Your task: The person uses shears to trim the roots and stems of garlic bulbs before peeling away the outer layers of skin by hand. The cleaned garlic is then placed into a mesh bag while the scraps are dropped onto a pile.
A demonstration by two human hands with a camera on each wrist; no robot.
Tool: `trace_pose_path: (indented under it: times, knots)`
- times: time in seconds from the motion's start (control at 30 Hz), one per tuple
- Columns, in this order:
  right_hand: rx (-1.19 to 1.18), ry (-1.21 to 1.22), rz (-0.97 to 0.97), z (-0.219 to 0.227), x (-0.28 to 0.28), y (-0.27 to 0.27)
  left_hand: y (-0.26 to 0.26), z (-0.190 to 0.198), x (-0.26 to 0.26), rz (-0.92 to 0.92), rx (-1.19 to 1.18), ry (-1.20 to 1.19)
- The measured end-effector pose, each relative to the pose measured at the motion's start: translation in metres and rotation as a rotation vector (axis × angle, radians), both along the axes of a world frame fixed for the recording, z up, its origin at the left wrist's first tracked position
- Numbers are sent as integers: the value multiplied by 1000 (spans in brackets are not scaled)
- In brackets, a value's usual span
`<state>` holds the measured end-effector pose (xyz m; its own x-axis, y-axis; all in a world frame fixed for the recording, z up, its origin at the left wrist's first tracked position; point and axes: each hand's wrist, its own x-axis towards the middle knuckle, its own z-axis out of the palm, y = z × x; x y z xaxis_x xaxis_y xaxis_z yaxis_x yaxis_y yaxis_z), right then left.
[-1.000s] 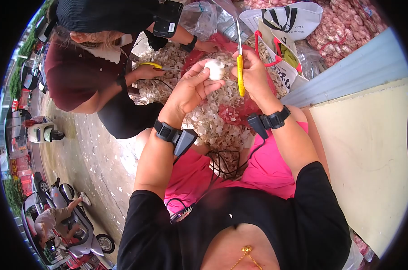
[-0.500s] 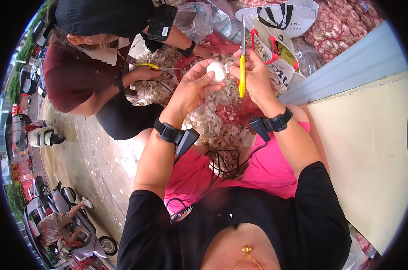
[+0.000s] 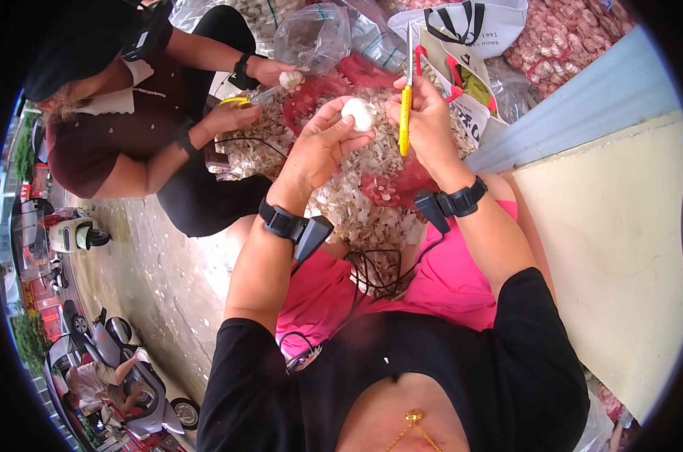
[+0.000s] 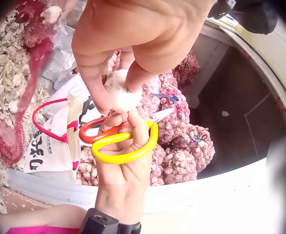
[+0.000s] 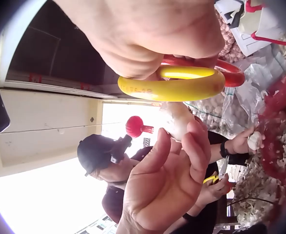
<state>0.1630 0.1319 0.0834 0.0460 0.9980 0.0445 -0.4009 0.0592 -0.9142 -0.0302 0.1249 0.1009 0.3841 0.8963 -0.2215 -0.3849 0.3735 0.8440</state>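
My left hand [image 3: 323, 143] holds a white garlic bulb [image 3: 360, 114] between thumb and fingers, above a heap of papery garlic skins [image 3: 341, 196]. Close beside it, my right hand [image 3: 426, 124] grips scissors [image 3: 405, 124] with the blades pointing away from me. In the left wrist view the scissors show one yellow loop [image 4: 118, 157] and one red loop [image 4: 87, 135], with the fingers passing through them. My right fingertips are right at the bulb's underside there. The right wrist view has the bulb [image 5: 176, 119] just beyond the yellow handle.
Another person [image 3: 123, 128] sits at the left, with a garlic bulb [image 3: 289, 79] and yellow-handled scissors [image 3: 236, 101]. Red netting [image 3: 364, 71] lies over the skins. A white tote bag [image 3: 470, 30] and net sacks of garlic [image 3: 564, 45] stand at the back right, near a pale panel [image 3: 605, 226].
The other person has leaned back left and raised a garlic bulb from the netting toward their scissors. My hands stay nearly in place, the right fingers shifting slightly at the bulb.
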Motion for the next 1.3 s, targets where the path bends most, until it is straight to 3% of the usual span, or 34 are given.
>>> trace_pose_path:
  times: [0.07, 0.23, 0.43, 0.53, 0.6, 0.73, 0.87, 0.93, 1.07, 1.13, 1.3]
  knots:
    - [17, -64, -68, -6, 3, 4, 2, -1, -3, 11, -55, -97]
    - [-54, 57, 49, 14, -4, -6, 0, 2, 1, 43, 8, -6]
    - [52, -85, 65, -2, -2, 1, -2, 5, 0, 15, 8, 8]
    - [26, -11, -19, 2, -2, 0, -2, 3, 0, 35, 13, 13]
    - [26, -40, 56, 7, -3, -2, 0, 2, 0, 57, 26, 27]
    - [33, -235, 20, 8, -8, -6, 0, 1, 0, 63, 35, 26]
    - [79, -114, -76, -4, -6, 3, -2, 2, 1, 39, 32, 34]
    - [82, -194, -100, 1, -2, 2, -2, 2, 0, 50, 30, 38]
    - [52, -104, 32, 5, -5, -5, -1, 3, 1, 64, 34, 49]
    - [20, -229, 5, 5, -8, -6, -1, 2, 1, 56, 34, 54]
    - [80, -259, -75, -3, -5, 1, -1, 0, 0, 37, 28, 53]
